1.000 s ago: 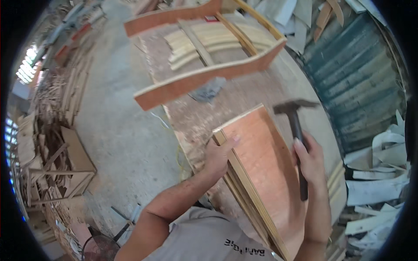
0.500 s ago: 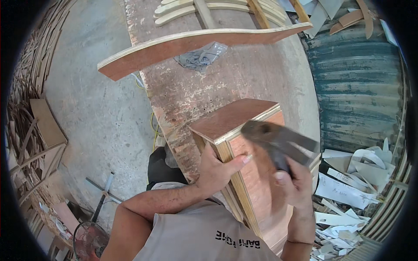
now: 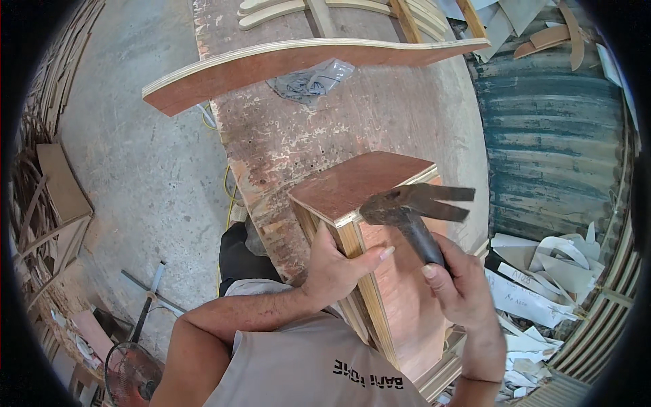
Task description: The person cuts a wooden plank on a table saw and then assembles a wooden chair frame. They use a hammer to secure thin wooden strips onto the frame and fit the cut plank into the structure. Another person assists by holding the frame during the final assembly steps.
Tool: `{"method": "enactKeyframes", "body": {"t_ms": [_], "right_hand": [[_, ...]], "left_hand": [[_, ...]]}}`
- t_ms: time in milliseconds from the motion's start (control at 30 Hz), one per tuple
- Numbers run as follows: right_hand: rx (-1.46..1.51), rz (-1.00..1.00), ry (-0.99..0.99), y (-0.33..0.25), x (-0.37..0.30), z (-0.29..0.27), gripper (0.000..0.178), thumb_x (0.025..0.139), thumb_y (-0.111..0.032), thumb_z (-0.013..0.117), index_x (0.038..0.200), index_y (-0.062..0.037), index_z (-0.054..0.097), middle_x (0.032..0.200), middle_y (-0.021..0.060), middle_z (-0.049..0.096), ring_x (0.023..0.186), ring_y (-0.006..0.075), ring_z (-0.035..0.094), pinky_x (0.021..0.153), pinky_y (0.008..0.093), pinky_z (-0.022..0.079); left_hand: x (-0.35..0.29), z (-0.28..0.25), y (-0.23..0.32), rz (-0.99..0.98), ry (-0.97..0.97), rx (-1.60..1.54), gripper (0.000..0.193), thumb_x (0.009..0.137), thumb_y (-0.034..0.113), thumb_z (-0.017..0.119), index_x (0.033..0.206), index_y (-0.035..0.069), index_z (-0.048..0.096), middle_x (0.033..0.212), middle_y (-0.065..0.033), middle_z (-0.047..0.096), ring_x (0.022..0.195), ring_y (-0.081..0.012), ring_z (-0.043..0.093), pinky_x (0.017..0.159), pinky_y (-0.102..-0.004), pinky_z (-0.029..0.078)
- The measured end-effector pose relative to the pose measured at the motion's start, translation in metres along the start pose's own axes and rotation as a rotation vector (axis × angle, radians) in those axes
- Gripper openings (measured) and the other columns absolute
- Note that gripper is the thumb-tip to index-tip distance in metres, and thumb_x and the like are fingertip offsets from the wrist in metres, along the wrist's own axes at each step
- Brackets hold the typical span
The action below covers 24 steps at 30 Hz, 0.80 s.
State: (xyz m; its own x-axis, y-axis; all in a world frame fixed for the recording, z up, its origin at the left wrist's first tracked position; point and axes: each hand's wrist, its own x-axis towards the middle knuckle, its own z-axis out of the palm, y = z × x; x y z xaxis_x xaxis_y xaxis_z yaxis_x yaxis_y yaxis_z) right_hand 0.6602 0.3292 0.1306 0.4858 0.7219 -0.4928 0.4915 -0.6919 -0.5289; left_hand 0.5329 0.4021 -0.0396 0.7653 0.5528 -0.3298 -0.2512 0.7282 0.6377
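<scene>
A plywood frame piece (image 3: 400, 298) leans between my body and the bench, with a short brown panel (image 3: 366, 182) across its far end. My left hand (image 3: 339, 268) grips the edge of this piece just below that panel, thumb lying over the top and fingers partly hidden beneath. In my right hand (image 3: 464, 285) is a claw hammer (image 3: 417, 224), held by its dark handle. The rusty head lies at the panel's near edge, claw pointing right. Whether the head touches the wood, I cannot tell for sure.
A long curved plywood board (image 3: 305, 68) lies across the worn bench (image 3: 285, 142), beside a clear plastic bag (image 3: 315, 81). Curved wooden slats (image 3: 285, 15) sit beyond it. Scraps (image 3: 536, 292) pile at right; a fan (image 3: 132, 373) and wood offcuts (image 3: 64, 183) are at left.
The hammer head has moved slightly left and down onto the panel's edge, and its motion blur is gone. My left hand keeps its grip. The whole view has shifted a little.
</scene>
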Motion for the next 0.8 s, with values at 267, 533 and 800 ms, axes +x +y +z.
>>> {"method": "enactKeyframes", "body": {"t_ms": [267,533,800], "right_hand": [[0.367,-0.318,0.236,-0.002,-0.009,-0.01,0.042,0.098,-0.029,0.058,0.12,0.0069,0.054,0.071,0.012,0.062,0.055,0.0157,0.059,0.051,0.0296,0.047],[-0.128,-0.082,-0.087,-0.03,0.017,-0.033,0.045,0.097,-0.034,0.061,0.122,0.0023,0.055,0.067,0.0167,0.061,0.056,0.0242,0.063,0.055,0.0356,0.048],[-0.182,-0.032,-0.041,0.017,-0.006,-0.015,0.046,0.096,-0.027,0.063,0.126,0.0065,0.052,0.087,0.0172,0.07,0.077,0.0284,0.071,0.064,0.0361,0.054]], "left_hand": [[0.001,-0.002,-0.001,0.003,0.049,0.005,0.061,0.08,0.001,0.078,0.128,0.0,0.041,0.115,-0.0098,0.06,0.106,-0.0158,0.062,0.088,-0.0319,0.054],[-0.002,-0.004,-0.013,-0.003,0.029,0.07,0.063,0.079,-0.002,0.076,0.131,0.0,0.039,0.118,-0.0099,0.059,0.109,-0.017,0.062,0.092,-0.0326,0.054],[-0.003,-0.004,-0.022,0.025,0.051,0.095,0.061,0.08,-0.003,0.074,0.131,0.0,0.04,0.117,-0.0089,0.06,0.108,-0.016,0.062,0.093,-0.0324,0.053]]}}
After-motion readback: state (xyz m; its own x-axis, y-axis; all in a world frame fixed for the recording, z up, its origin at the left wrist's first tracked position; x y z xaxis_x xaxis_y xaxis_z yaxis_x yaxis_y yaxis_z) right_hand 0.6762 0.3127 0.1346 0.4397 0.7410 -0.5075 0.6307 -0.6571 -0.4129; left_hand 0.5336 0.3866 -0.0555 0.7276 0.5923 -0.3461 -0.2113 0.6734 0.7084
